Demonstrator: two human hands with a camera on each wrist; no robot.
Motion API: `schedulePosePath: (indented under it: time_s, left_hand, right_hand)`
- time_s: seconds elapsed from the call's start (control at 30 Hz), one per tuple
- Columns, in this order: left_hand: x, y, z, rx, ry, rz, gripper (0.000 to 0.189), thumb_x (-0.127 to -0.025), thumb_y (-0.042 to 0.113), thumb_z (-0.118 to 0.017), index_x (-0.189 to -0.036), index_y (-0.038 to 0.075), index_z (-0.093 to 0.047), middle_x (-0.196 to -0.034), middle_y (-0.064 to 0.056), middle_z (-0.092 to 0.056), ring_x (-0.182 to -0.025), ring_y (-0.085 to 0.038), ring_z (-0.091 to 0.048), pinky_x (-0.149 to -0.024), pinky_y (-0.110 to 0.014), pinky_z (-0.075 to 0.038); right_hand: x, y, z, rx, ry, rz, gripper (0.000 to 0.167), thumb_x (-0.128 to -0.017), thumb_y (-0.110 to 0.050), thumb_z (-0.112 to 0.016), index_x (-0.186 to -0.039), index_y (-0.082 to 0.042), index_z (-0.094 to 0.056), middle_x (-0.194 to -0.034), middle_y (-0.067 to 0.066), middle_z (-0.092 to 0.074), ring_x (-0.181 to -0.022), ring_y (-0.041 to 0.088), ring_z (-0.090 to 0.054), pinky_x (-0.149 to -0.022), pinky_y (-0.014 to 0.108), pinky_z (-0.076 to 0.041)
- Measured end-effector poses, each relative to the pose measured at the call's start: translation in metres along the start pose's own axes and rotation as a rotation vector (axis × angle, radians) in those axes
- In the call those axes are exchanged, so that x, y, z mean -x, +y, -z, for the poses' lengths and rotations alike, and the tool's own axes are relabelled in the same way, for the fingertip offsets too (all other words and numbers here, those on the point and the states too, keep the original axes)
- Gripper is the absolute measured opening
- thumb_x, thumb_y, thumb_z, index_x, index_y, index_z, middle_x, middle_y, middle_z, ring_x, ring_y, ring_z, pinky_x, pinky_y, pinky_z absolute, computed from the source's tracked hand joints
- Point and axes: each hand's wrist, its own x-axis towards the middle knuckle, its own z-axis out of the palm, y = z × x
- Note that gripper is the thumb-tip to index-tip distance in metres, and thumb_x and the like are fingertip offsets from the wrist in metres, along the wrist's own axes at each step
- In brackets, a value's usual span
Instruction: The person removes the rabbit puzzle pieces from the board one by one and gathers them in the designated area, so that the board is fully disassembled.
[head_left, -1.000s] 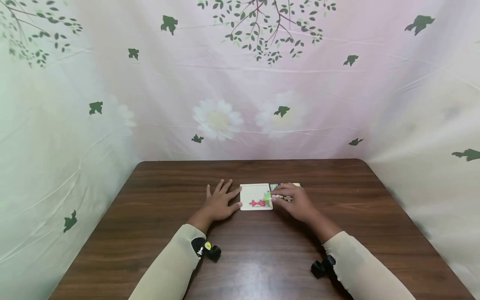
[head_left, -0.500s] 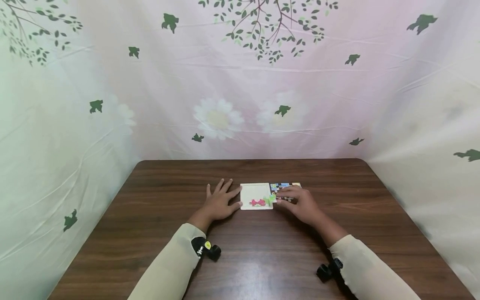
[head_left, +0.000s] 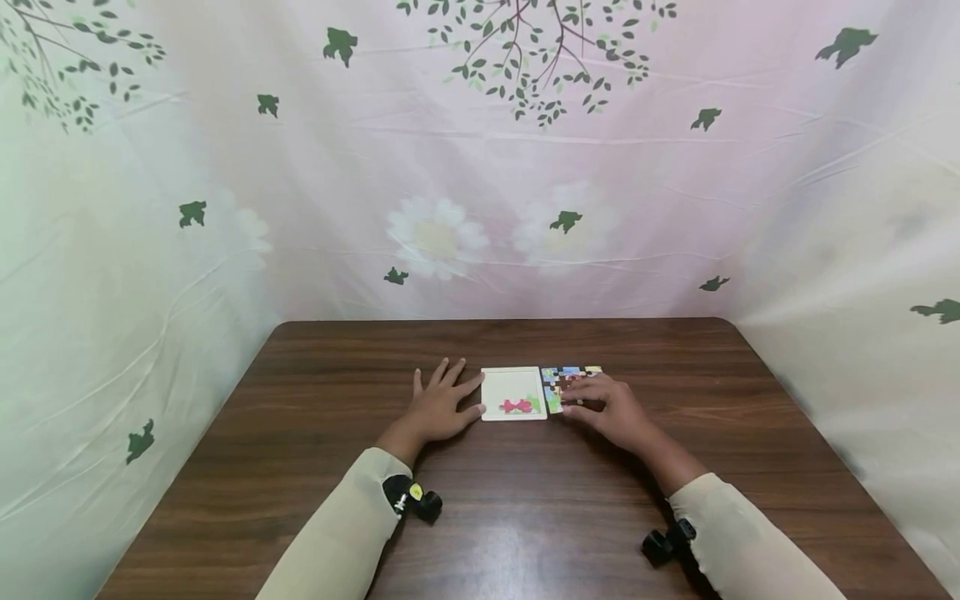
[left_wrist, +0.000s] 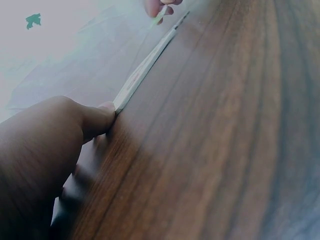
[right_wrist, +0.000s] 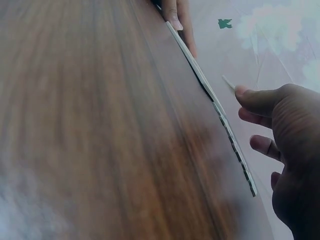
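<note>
Left hand (head_left: 437, 410), grip spread wide, right up against the white tray (head_left: 506, 383), right hand (head_left: 611, 412), grip pinching a small piece (right_wrist: 228, 82), over the colourful jigsaw (head_left: 551, 380)

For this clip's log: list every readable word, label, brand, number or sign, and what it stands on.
No readable text in any view.
Yellow mark on the black left-wrist device: too small to read.
White board: pink and green shapes, no lettering visible.
Colorful puzzle: partly hidden; too small to make out text.
Backdrop: printed pictures, no lettering seen.

Head view above, wrist views along tabletop (head_left: 517, 492)
</note>
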Motion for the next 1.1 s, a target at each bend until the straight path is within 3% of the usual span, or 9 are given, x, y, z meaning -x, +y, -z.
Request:
schedulePosePath:
  time_s: [0.23,0.33,0.47,0.6,1.1]
  left_hand:
    - [-0.0003,0.0004,0.0008,0.001,0.000,-0.002,0.066,-0.110,0.062,-0.051,-0.170,0.038,-0.040,-0.184,-0.009,-0.023,-0.173,-0.040,-0.010,-0.128,-0.083,0.000]
    - [-0.0005,-0.0001,0.0010,0.001,-0.002,-0.003,0.066,-0.110,0.062,-0.051,-0.170,0.037,-0.041,-0.184,-0.009,-0.023,-0.173,-0.041,-0.011,-0.128,-0.083,0.000]
    - [-0.0001,0.0010,0.0016,-0.002,-0.003,0.000,0.066,-0.110,0.062,-0.051,-0.170,0.037,-0.040,-0.184,-0.009,-0.023,-0.173,-0.041,-0.011,-0.128,-0.083,0.000]
    - [0.0003,0.0024,0.0019,-0.004,-0.002,0.006,0.066,-0.110,0.062,-0.051,-0.170,0.037,-0.040,-0.184,-0.009,-0.023,-0.173,-0.041,-0.010,-0.129,-0.082,0.000]
    - [-0.0011,0.0007,-0.0016,-0.030,0.000,0.011,0.066,-0.110,0.064,-0.049,-0.170,0.038,-0.039,-0.184,-0.008,-0.023,-0.173,-0.040,-0.011,-0.129,-0.082,-0.001]
  right_hand:
    - [-0.0003,0.0000,-0.0003,0.043,-0.008,0.014,0.019,-0.088,-0.013,-0.093,-0.105,-0.018,-0.090,-0.116,0.006,-0.085,-0.117,0.032,-0.074,-0.111,0.060,-0.053]
    - [0.0003,0.0018,-0.0013,0.051,-0.022,0.006,0.018,-0.088,-0.016,-0.093,-0.105,-0.022,-0.090,-0.112,0.000,-0.085,-0.115,0.028,-0.073,-0.111,0.057,-0.045]
    - [0.0014,0.0025,-0.0016,0.048,-0.044,-0.010,0.017,-0.088,-0.019,-0.093,-0.104,-0.024,-0.090,-0.111,-0.003,-0.084,-0.112,0.026,-0.069,-0.100,0.052,-0.031]
    - [0.0015,0.0000,-0.0006,0.059,-0.053,-0.010,0.016,-0.088,-0.020,-0.093,-0.104,-0.024,-0.090,-0.110,-0.003,-0.084,-0.110,0.023,-0.068,-0.092,0.046,-0.027]
    - [0.0012,0.0003,-0.0004,0.095,-0.096,-0.022,0.013,-0.091,-0.022,-0.091,-0.104,-0.025,-0.089,-0.113,-0.002,-0.083,-0.121,0.033,-0.069,-0.090,0.048,-0.026]
